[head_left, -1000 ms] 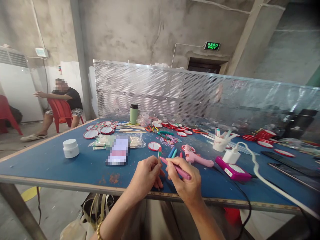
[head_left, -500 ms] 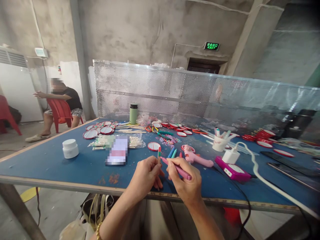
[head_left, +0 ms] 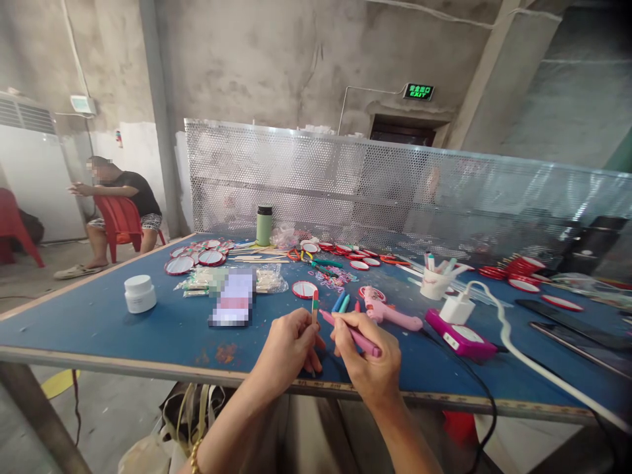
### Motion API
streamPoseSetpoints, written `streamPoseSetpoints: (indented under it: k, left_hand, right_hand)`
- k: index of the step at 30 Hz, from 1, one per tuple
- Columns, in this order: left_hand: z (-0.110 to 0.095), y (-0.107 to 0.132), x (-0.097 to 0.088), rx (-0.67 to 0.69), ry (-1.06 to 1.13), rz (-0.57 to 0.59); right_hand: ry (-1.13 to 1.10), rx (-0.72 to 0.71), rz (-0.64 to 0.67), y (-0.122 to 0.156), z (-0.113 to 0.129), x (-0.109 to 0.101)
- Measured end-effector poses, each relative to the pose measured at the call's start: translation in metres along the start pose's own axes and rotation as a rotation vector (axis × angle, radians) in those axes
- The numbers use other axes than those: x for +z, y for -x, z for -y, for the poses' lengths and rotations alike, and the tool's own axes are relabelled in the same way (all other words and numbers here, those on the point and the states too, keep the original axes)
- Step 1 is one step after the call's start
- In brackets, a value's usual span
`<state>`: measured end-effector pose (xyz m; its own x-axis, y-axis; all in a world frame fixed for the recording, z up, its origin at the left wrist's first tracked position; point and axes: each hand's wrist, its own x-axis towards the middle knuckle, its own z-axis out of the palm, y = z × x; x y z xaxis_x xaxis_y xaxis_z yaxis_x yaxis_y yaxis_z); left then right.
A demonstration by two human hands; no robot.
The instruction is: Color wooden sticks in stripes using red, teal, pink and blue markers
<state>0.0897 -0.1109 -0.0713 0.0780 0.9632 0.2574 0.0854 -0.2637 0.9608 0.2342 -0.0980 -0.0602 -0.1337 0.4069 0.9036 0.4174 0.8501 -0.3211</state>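
My left hand [head_left: 289, 347] is closed around a small upright stick [head_left: 315, 304] coloured red and green near its top. My right hand [head_left: 368, 359] grips a pink marker [head_left: 351, 332] with its tip pointing left toward the stick. Both hands hover over the near edge of the blue table [head_left: 99, 322]. Blue and teal markers [head_left: 340, 302] lie just beyond the hands.
A pink glue gun [head_left: 388, 311], a magenta device with a white charger [head_left: 459, 326] and cable, a cup of markers [head_left: 435, 280], red-rimmed discs [head_left: 197, 257], a white jar [head_left: 140, 293] and a green bottle [head_left: 263, 225] are on the table. A person sits on a red chair [head_left: 118, 220] at left.
My hands have barely shifted; the marker's tip stays by the stick. The seated person at left has leaned a little forward.
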Motion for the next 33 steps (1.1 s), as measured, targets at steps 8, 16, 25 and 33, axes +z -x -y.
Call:
streamPoseSetpoints:
  k: [8,16,25,33]
  left_hand:
    - [-0.0011,-0.0008,-0.0001,-0.002,-0.006,-0.006]
    - [0.0007,-0.0003,0.0005,0.0,-0.002,-0.007]
    - [-0.0006,-0.0002,-0.0003,0.007,0.001,-0.007]
    - [-0.0006,0.0001,0.0,0.017,-0.012,-0.008]
  right_hand:
    - [0.003,0.004,0.005,-0.0001,0.0006,-0.0008]
    - [-0.006,-0.01,0.025,-0.0002,0.002,-0.0006]
    - [-0.023,-0.029,0.048,0.0013,0.0003,-0.0009]
    - [-0.025,-0.016,0.071,0.0007,0.0013,-0.0002]
